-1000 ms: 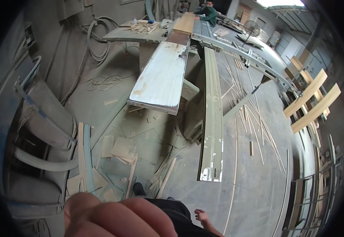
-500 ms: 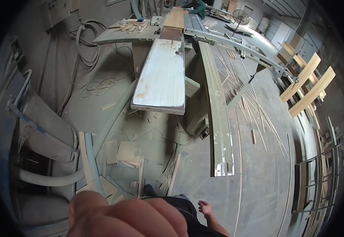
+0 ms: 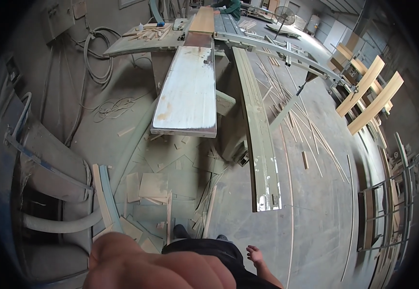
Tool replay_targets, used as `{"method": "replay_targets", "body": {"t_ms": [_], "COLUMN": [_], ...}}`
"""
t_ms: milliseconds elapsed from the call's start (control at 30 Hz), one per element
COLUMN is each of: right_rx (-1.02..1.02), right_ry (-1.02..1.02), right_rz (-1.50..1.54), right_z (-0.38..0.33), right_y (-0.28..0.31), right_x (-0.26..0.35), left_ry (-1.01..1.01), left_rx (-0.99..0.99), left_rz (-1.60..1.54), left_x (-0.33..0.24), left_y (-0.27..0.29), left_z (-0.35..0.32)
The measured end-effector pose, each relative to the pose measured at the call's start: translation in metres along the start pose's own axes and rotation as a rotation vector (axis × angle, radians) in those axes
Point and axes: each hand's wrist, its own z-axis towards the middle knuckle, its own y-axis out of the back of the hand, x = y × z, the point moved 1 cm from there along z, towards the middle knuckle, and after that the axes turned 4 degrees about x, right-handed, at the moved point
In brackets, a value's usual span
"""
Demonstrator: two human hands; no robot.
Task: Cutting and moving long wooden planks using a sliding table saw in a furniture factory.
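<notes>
My left hand point(image 3: 159, 265) looms large at the lower edge, close in front of me. Its knuckles are bent and its fingers curled. Whatever it may hold is hidden. Low at my right side hangs my right hand point(image 3: 254, 254), with its fingers loosely apart and nothing in it. Ahead of me, a long white-topped machine table point(image 3: 185, 96) points my way, apart from both hands. A wooden board point(image 3: 202, 20) lies at its far end, next to a person in a green sleeve point(image 3: 230, 7).
Right of the table runs a long metal rail point(image 3: 258, 139). Thin wood strips point(image 3: 310, 130) litter the floor beyond it. Board offcuts point(image 3: 153, 185) lie before my feet. Left stands a machine with a ribbed hose point(image 3: 60, 222). Two curved boards point(image 3: 378, 103) lean at the right.
The surroundings have shifted slightly left and up in view. My left hand sits a little lower and further right. My right hand still hangs at my side.
</notes>
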Motion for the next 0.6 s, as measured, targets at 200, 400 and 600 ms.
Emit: {"method": "replay_targets", "body": {"t_ms": [200,400,600], "right_rx": [0.050,-0.020,-0.047], "right_ry": [0.156,-0.048,-0.002], "right_rz": [-0.103,0.031,0.009], "right_z": [-0.004,0.005,0.009], "right_y": [0.014,0.009,0.016], "right_x": [-0.012,-0.035,-0.025], "left_ry": [0.111,-0.308,-0.130], "left_rx": [0.154,0.395,0.427], "left_rz": [-0.133,-0.707,-0.520], "left_x": [0.021,0.084,0.067], "left_y": [0.002,-0.033,-0.016], "left_z": [0.010,-0.004,0.004]}}
